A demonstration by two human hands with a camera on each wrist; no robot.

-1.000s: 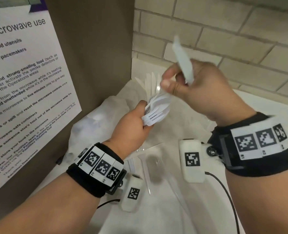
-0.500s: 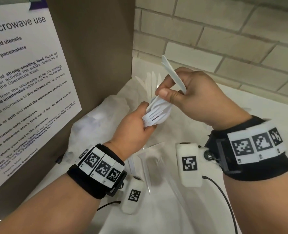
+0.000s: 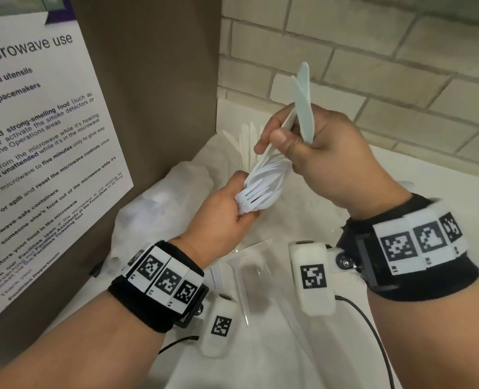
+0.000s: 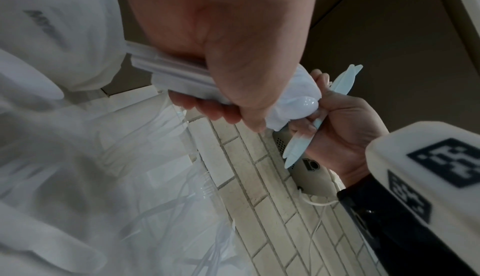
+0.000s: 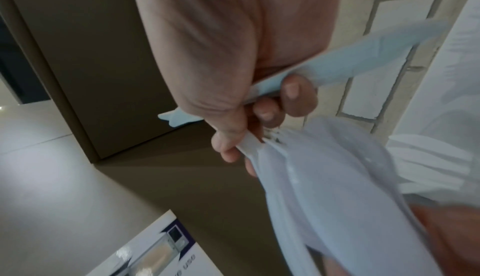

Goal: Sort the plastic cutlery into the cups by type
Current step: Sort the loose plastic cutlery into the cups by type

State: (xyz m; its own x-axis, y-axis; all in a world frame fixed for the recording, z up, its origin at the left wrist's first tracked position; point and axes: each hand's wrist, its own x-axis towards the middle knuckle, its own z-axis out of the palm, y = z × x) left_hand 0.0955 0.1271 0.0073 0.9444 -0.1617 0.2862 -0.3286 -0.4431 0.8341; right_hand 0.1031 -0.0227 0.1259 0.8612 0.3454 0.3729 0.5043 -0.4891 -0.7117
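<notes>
My left hand (image 3: 232, 214) grips a bundle of white plastic forks and spoons (image 3: 263, 186), tines toward me. In the left wrist view the bundle's handles (image 4: 179, 74) stick out past the left hand (image 4: 233, 99). My right hand (image 3: 322, 155) holds two white knives (image 3: 304, 105) against its palm, tips pointing up. Its thumb and forefinger pinch one white handle (image 3: 279, 134) that rises out of the bundle. The right wrist view shows the knives (image 5: 363, 54) across the right hand (image 5: 249, 116), with the bundle (image 5: 311, 173) just below. A clear cup (image 3: 246, 141) with white cutlery stands behind the hands.
A brown panel with a microwave notice (image 3: 36, 153) stands close on the left. The brick wall (image 3: 372, 66) is behind. A crumpled white plastic bag (image 3: 176, 197) lies at the left on the white counter (image 3: 443, 175). Clear cups (image 4: 202, 188) with cutlery stand under the hands.
The right hand dipped toward the bundle with its knives tilted left, then turned them upright again. Its thumb and forefinger now pinch a handle from the bundle. The left hand stayed put.
</notes>
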